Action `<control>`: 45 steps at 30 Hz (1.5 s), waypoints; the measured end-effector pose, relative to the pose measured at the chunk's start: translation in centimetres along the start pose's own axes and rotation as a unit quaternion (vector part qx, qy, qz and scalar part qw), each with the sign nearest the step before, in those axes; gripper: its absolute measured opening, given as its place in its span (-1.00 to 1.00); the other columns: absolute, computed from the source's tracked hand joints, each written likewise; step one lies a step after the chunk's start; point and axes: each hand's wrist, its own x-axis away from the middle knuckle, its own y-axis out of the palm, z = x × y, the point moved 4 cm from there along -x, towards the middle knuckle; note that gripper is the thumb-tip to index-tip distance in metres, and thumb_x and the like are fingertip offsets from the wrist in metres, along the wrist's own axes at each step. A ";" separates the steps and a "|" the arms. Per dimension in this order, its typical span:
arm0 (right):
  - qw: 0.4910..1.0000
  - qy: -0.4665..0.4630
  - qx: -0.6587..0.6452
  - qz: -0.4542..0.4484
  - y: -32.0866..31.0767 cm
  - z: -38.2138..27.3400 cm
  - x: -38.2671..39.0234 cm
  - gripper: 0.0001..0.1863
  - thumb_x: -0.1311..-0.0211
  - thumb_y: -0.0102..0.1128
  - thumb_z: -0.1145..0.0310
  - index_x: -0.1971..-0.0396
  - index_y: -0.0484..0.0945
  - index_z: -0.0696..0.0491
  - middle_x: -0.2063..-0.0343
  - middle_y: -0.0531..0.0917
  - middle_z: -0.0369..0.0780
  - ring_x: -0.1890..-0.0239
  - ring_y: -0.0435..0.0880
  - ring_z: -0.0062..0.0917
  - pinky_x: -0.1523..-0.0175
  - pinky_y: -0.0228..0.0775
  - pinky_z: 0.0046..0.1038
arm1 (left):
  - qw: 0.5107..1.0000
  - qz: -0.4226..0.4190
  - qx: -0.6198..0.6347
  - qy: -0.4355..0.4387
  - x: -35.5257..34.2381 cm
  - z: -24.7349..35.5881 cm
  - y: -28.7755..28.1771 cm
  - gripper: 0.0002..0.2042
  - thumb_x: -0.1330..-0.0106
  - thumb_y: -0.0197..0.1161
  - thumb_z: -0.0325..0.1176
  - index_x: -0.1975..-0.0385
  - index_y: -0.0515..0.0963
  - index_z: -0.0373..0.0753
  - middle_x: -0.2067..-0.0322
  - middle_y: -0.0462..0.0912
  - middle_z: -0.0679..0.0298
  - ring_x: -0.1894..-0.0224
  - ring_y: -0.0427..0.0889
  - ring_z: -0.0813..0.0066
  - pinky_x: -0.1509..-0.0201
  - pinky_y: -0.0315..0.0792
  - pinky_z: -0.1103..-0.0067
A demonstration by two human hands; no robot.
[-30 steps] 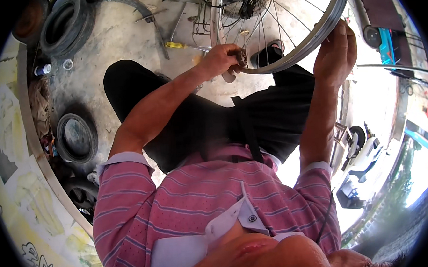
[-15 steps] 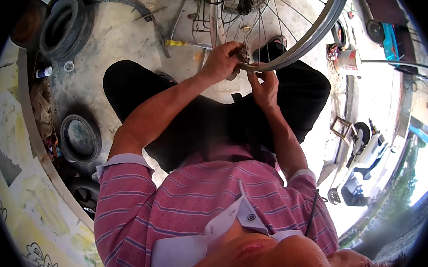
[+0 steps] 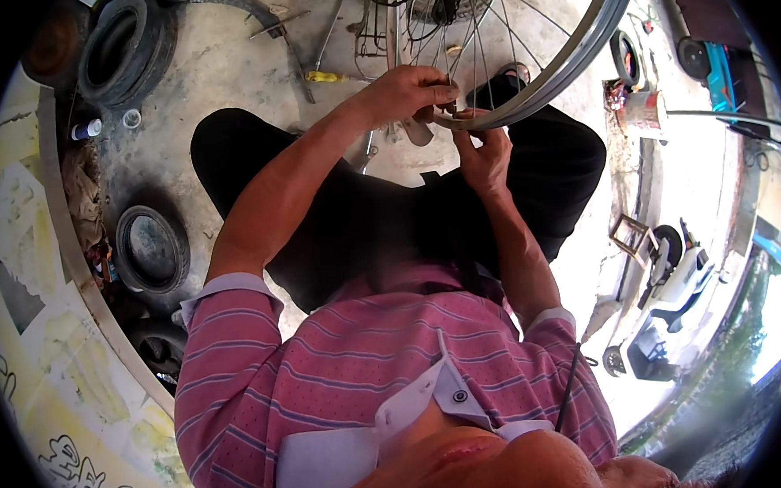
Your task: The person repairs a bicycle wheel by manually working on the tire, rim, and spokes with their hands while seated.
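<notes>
Head view: a pale concrete floor [image 3: 231, 71] spreads beneath the seated person. At 3 o'clock, toward the edge, a white scooter [image 3: 685, 274] stands in bright light. From 12 to 1 o'clock comes the spoked bicycle wheel [image 3: 575, 65], partly cut off by the upper edge, its near rim reaching both hands above the lap. Two dark tyres [image 3: 149, 53] lie stacked at 10 o'clock, and a single tyre [image 3: 181, 246] lies at 9. A pale bucket [image 3: 645, 116] stands at 2 o'clock. At 12 o'clock the left hand [image 3: 414, 94] has its grip closed on the rim, thumb and fingers bent together; whether it also pins a small part cannot be told. Just toward 1 o'clock, the right hand [image 3: 485, 158] touches the rim's underside with a narrow grip, its hold unclear. A yellow-handled tool [image 3: 322, 76] lies at 11 o'clock; a small can [image 3: 86, 129] is at 10.
</notes>
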 end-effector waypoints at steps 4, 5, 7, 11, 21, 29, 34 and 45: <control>1.000 0.025 0.000 0.001 0.1 0.8 0.2 -0.75 -0.23 0.40 0.51 0.10 0.64 0.20 0.20 0.75 -0.16 0.19 0.77 -0.49 0.06 0.63 -0.46 | 0.986 0.089 -0.140 0.030 0.3 0.9 1.1 -0.56 -0.35 0.35 0.04 0.28 0.68 -0.33 0.59 0.61 0.28 0.50 0.56 0.58 0.41 0.40 0.54; 1.000 0.029 -0.005 0.003 0.1 0.9 0.1 -0.75 -0.23 0.40 0.51 0.10 0.65 0.20 0.20 0.75 -0.16 0.19 0.77 -0.49 0.06 0.63 -0.46 | 0.980 0.110 -0.159 0.045 0.5 1.1 1.3 -0.56 -0.36 0.33 0.04 0.29 0.67 -0.33 0.61 0.59 0.27 0.51 0.55 0.58 0.42 0.39 0.53; 1.000 0.025 -0.005 0.005 0.1 0.9 0.1 -0.76 -0.24 0.39 0.52 0.11 0.64 0.20 0.20 0.75 -0.16 0.19 0.76 -0.50 0.06 0.63 -0.46 | 0.974 0.130 -0.177 0.059 0.6 1.3 1.2 -0.56 -0.38 0.31 0.04 0.31 0.67 -0.32 0.63 0.57 0.25 0.52 0.54 0.57 0.43 0.38 0.52; 1.000 0.026 -0.011 0.000 0.3 0.8 0.1 -0.77 -0.24 0.38 0.53 0.12 0.64 0.20 0.19 0.75 -0.18 0.18 0.75 -0.52 0.06 0.62 -0.47 | 0.992 0.073 -0.097 0.043 0.3 0.4 0.9 -0.66 -0.43 0.29 -0.09 0.23 0.67 -0.32 0.54 0.62 0.33 0.46 0.57 0.61 0.38 0.41 0.56; 0.999 0.021 -0.033 0.016 0.5 1.0 0.2 -0.75 -0.22 0.43 0.50 0.11 0.65 0.16 0.24 0.76 -0.15 0.22 0.78 -0.45 0.07 0.63 -0.44 | 0.997 0.082 -0.010 0.009 0.3 -0.2 0.9 -0.77 -0.40 0.32 -0.29 0.19 0.61 -0.36 0.48 0.62 0.32 0.52 0.54 0.62 0.44 0.43 0.57; 0.999 0.037 -0.030 0.015 0.6 0.6 0.2 -0.78 -0.24 0.38 0.53 0.13 0.65 0.18 0.26 0.75 -0.22 0.22 0.73 -0.59 0.07 0.59 -0.51 | 0.986 0.092 -0.135 0.021 1.2 1.6 -0.1 -0.72 -0.32 0.36 -0.26 0.16 0.64 -0.37 0.46 0.70 0.24 0.44 0.66 0.53 0.34 0.53 0.57; 0.999 0.043 -0.025 0.013 0.7 0.8 0.3 -0.79 -0.24 0.39 0.52 0.13 0.65 0.18 0.25 0.75 -0.22 0.23 0.74 -0.59 0.07 0.60 -0.50 | 0.984 0.114 -0.066 0.120 1.8 1.6 -0.5 -0.80 -0.41 0.25 -0.41 0.09 0.61 -0.37 0.37 0.71 0.29 0.43 0.63 0.64 0.37 0.51 0.61; 0.998 0.050 -0.033 0.013 0.5 1.6 0.4 -0.76 -0.24 0.40 0.51 0.11 0.65 0.20 0.26 0.75 -0.21 0.22 0.74 -0.60 0.05 0.58 -0.52 | 0.960 0.196 -0.125 0.156 1.3 -1.6 0.3 -0.75 -0.31 0.18 -0.52 0.02 0.57 -0.33 0.24 0.75 0.13 0.17 0.76 0.34 0.07 0.58 0.50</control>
